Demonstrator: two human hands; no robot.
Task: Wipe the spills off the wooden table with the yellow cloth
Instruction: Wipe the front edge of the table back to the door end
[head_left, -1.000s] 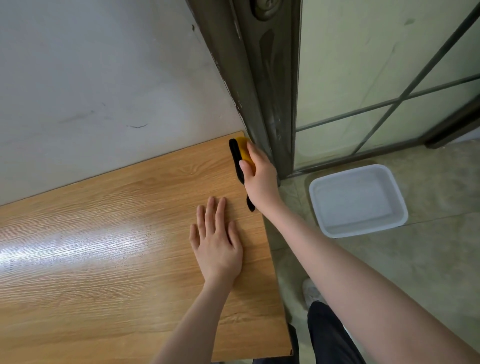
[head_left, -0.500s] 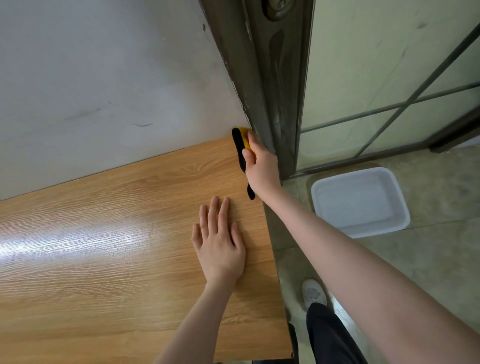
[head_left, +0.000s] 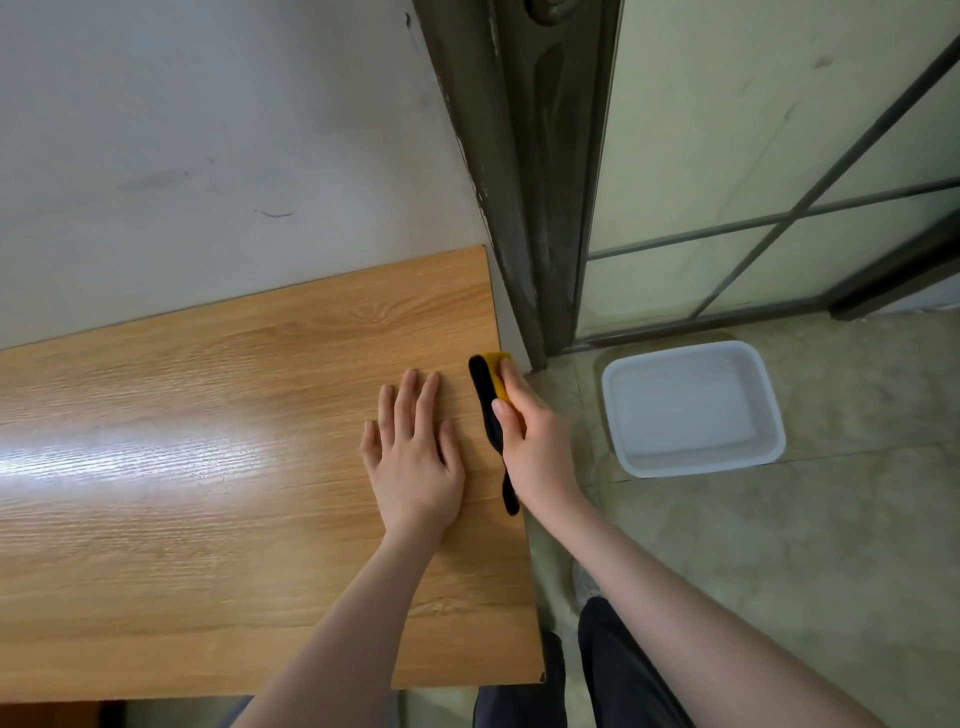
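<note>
The yellow cloth (head_left: 497, 375), with a black edge along its left side, lies against the right edge of the wooden table (head_left: 208, 441). My right hand (head_left: 535, 441) presses down on it and grips it, covering most of the yellow part. My left hand (head_left: 415, 457) rests flat on the tabletop just left of the cloth, fingers spread, holding nothing. No spill is visible on the wood; a bright glare lies across the left part.
A white plastic basin (head_left: 691, 410) sits on the tiled floor right of the table. A dark door frame (head_left: 524, 208) and glass panels rise behind the table's far right corner. A grey wall (head_left: 208, 145) runs along the back edge. My legs show below the table's corner.
My right hand has drawn the cloth along the right edge from the far corner back toward me. The left hand stays flat in the same spot.
</note>
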